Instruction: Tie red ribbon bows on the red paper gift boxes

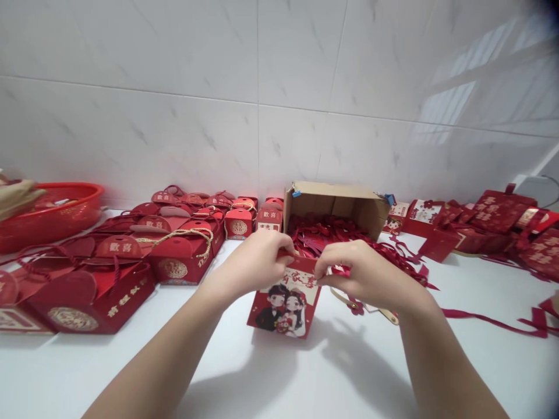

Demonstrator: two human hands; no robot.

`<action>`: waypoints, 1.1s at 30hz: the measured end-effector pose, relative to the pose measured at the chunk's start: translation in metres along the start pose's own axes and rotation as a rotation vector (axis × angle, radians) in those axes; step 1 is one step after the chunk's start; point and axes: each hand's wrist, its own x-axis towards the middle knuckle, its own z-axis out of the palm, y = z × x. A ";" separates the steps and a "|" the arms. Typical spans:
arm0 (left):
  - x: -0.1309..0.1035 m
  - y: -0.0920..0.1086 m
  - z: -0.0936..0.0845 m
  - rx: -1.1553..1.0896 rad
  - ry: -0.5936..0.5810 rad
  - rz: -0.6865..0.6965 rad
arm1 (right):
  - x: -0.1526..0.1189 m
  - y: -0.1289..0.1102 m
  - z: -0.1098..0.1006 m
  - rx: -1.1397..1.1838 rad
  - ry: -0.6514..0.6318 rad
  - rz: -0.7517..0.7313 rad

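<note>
A red gift box (282, 317) with a cartoon bride and groom on its front hangs a little above the white table, its shadow below it. At its upper left corner my left hand (257, 265) pinches the top edge. Opposite, my right hand (367, 270) has thumb and fingers closed on the upper right edge. Just behind the hands, a cardboard carton (336, 192) lies on its side with dark red ribbons (332, 230) spilling out of it. A tag-like strip with a dark red flower shape (356, 306) rests near my right hand.
Rows of closed red gift boxes (117, 291) with cords stand at the left. Behind them is a red plastic basin (74, 206). More red boxes and pouches (493, 218) are piled at the right, and a loose ribbon (489, 319) trails there. A tiled wall (196, 134) closes off the back.
</note>
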 end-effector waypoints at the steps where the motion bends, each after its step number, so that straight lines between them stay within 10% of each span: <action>1: 0.000 0.000 -0.003 -0.013 0.032 0.001 | 0.001 0.001 0.000 0.011 0.045 -0.033; 9: 0.003 -0.001 -0.004 -0.159 0.297 0.001 | 0.011 0.013 0.006 0.163 0.236 -0.253; 21: 0.001 0.008 0.000 -0.365 0.556 -0.004 | 0.012 -0.006 0.015 0.132 0.559 -0.095; 33: -0.004 0.018 -0.001 -0.181 0.562 0.156 | 0.015 -0.004 0.022 -0.190 0.738 -0.106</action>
